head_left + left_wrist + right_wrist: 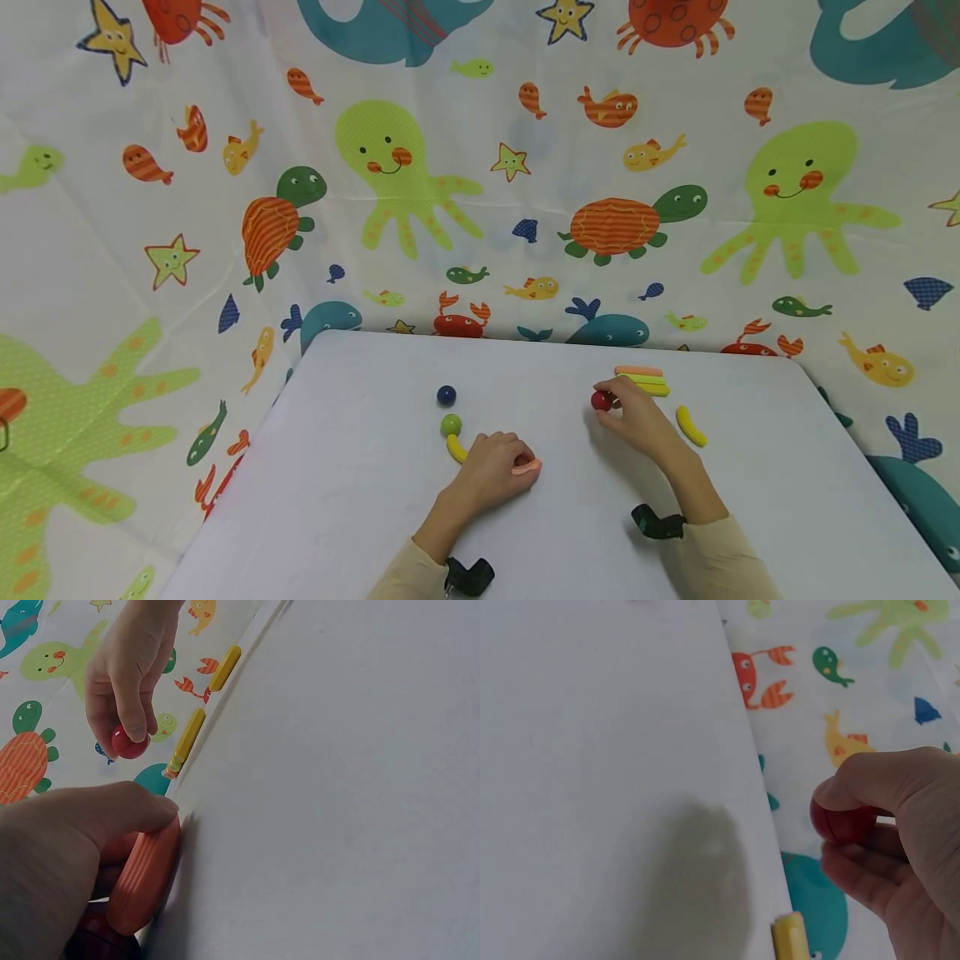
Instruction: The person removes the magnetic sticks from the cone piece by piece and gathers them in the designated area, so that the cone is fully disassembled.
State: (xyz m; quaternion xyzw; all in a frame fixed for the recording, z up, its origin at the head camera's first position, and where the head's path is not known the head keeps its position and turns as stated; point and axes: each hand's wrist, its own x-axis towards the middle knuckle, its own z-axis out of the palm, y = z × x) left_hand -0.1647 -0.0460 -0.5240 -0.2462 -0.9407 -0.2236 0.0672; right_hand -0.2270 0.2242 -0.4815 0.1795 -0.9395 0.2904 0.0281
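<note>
My left hand (491,471) holds an orange ridged clay stick (146,877), slightly bent, with the thumb at its upper end. Below that stick, a dark red rounded thing (101,939) shows partly in the left wrist view. Just beyond the hand lie a curved yellow clay stick (456,448), a green ball (451,425) touching its end, and a dark blue ball (446,396). Over the table's far right part, my right hand (640,419) pinches a red ball (841,822) between thumb and fingers, above the surface.
Behind the right hand, yellow clay sticks (651,385) lie side by side with an orange one (638,371). A curved yellow stick (691,427) lies right of that hand. The white table (337,483) ends at a sea-animal cloth (525,150).
</note>
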